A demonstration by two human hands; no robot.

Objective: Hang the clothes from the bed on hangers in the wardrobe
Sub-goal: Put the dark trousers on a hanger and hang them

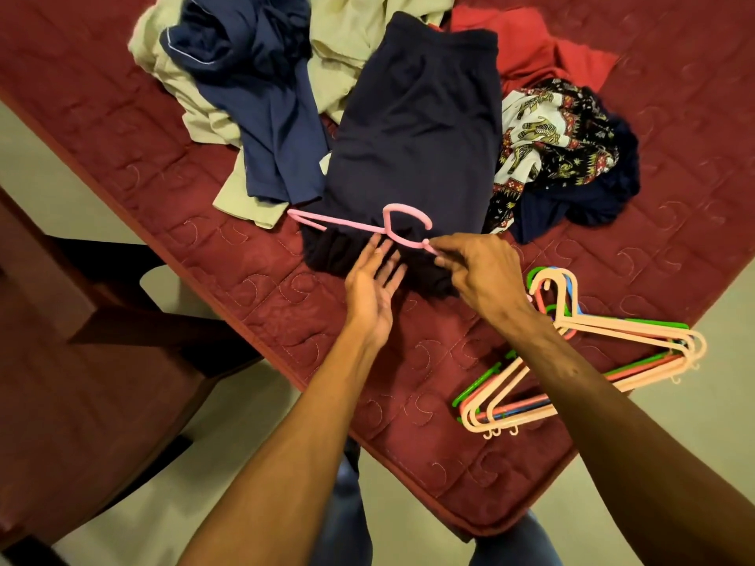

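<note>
A dark navy garment point(416, 128) lies flat on the red quilted bed point(253, 279), its near hem bunched up. A pink hanger point(392, 230) rests across that near end, its hook pointing away from me. My right hand point(478, 271) pinches the hanger's right arm. My left hand point(374, 283) is palm up with straight fingers touching the bunched hem just under the hanger. Further garments lie behind: a blue one point(253, 87), a beige one point(339, 42), a red one point(531, 47) and a patterned elephant-print cloth point(547, 140).
A stack of several coloured plastic hangers point(572, 353) lies on the bed's near right corner. Dark wooden furniture point(81, 341) stands at the left on the pale floor. The bed edge point(310, 386) runs diagonally in front of me.
</note>
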